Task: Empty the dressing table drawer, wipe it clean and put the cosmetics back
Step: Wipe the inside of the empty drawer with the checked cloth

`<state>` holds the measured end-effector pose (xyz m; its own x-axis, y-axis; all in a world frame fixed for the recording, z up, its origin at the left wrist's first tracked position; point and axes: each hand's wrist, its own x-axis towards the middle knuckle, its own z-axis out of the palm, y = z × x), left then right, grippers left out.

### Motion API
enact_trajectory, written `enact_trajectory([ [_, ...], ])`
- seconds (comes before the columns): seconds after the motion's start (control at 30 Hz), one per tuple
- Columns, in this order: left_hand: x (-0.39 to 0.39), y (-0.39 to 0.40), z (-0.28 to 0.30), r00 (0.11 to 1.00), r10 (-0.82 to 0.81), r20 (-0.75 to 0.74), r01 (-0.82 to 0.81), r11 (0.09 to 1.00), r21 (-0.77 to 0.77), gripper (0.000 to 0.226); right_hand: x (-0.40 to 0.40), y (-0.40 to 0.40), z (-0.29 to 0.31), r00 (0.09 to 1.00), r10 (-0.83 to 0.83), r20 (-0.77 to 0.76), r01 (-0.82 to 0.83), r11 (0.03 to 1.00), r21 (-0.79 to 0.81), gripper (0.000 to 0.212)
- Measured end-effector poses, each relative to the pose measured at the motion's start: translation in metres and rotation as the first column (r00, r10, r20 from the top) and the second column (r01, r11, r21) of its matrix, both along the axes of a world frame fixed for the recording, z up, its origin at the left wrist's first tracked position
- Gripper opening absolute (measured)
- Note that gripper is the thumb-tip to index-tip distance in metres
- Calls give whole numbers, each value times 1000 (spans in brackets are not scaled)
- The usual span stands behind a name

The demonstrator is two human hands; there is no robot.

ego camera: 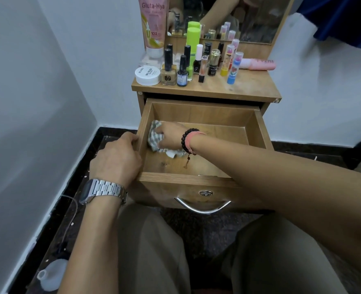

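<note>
The pulled-out wooden drawer [198,115] is light brown with a visible grain, like the tabletop [247,85] above it, and its curved handle [203,206] is shiny silver. The crumpled cloth [155,135] inside is checked in grey-green and white. On the tabletop stand a tall pink tube [153,24] with white cap and lettering, a bright lime-green bottle [192,40], a round white jar [147,75], black-capped polish bottles [168,66], and lip balms [234,67] in yellow and blue. The walls [37,92] are pale grey-white; the skirting [73,187] is black.
</note>
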<state>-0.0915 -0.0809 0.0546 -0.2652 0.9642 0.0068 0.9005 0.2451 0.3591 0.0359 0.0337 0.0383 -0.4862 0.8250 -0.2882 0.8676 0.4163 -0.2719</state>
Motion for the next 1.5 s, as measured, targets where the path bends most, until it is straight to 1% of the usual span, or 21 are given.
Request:
enact_trajectory([
  [0.03, 0, 0, 0, 1000, -3, 2, 3, 1000, -1, 46, 2, -4, -2, 999, 36, -26, -36, 999, -17, 23],
  [0.07, 0, 0, 0, 1000, -7, 3, 7, 1000, -2, 46, 4, -11, -2, 998, 54, -36, -56, 996, -67, 19],
  [0.1, 0, 0, 0, 1000, -12, 3, 13, 1000, -4, 45, 8, -20, -2, 992, 114, -45, -118, 988, -96, 3],
  [0.17, 1, 0, 0, 1000, -15, -1, 15, 1000, -5, 44, 13, -32, -1, 978, 204, -45, -209, 960, -189, 39],
  [0.2, 1, -1, 0, 1000, -13, -6, 12, 1000, -5, 44, 16, -37, 1, 970, 243, -15, -240, 941, -237, 47],
  [0.33, 2, -1, 2, 1000, -2, -11, 2, 1000, -6, 46, 25, -40, 10, 939, 343, 8, -325, 895, -306, 48],
  [0.43, 0, 0, 0, 1000, -8, 2, 8, 1000, -11, 46, 32, -34, 13, 950, 313, 6, -277, 851, -445, 47],
  [0.5, -1, 1, -1, 1000, -8, 9, 8, 1000, -14, 45, 41, -32, 25, 961, 277, 28, -216, 804, -554, 39],
  [0.57, -2, 1, -2, 1000, -12, 6, 12, 1000, -10, 44, 55, -26, 30, 964, 239, 116, -120, 781, -613, 31],
  [0.67, -2, 1, -1, 1000, -13, 7, 13, 1000, -5, 43, 95, -4, 9, 909, 261, 324, -4, 784, -621, 27],
  [0.77, -1, 0, 0, 1000, -14, 8, 14, 1000, 2, 44, 149, 19, -9, 881, 190, 434, 75, 849, -523, 35],
  [0.83, 0, -1, 1, 1000, -8, 6, 8, 1000, 0, 43, 150, -11, 20, 951, 69, 300, 157, 730, -665, 17],
  [0.87, 1, -1, 2, 1000, -4, 6, 4, 1000, -4, 43, 144, -27, 36, 977, 25, 212, 144, 656, -741, 16],
  [0.93, 2, -2, 2, 1000, 1, 3, -1, 1000, -3, 44, 122, -49, 54, 990, -122, -77, 11, 600, -800, 16],
  [0.97, 2, -2, 3, 1000, 1, 1, -1, 1000, -2, 44, 109, -52, 53, 958, -225, -176, -13, 584, -812, 19],
  [1.0, 2, -2, 3, 1000, 3, -2, -3, 1000, -2, 45, 94, -58, 52, 932, -256, -258, -55, 601, -797, 24],
  [1.07, 1, -2, 3, 1000, 4, 0, -4, 1000, -9, 47, 59, -62, 34, 923, -186, -337, -120, 694, -710, 26],
  [1.13, 0, -1, 2, 1000, -7, 12, 7, 1000, -16, 48, 26, -69, 29, 930, -154, -333, -128, 713, -689, 12],
  [1.23, -2, 0, 1, 1000, -12, 11, 12, 1000, -2, 47, 18, -72, 28, 938, -170, -303, -111, 681, -724, 8],
  [1.37, 0, -1, 0, 1000, -1, 4, 1, 1000, 7, 46, 70, -72, 45, 991, -50, -123, -39, 773, -634, 54],
  [1.5, 0, -1, 1, 1000, -1, 7, 1, 1000, 10, 46, 140, -75, 57, 997, -59, 40, 71, 753, -655, 48],
])
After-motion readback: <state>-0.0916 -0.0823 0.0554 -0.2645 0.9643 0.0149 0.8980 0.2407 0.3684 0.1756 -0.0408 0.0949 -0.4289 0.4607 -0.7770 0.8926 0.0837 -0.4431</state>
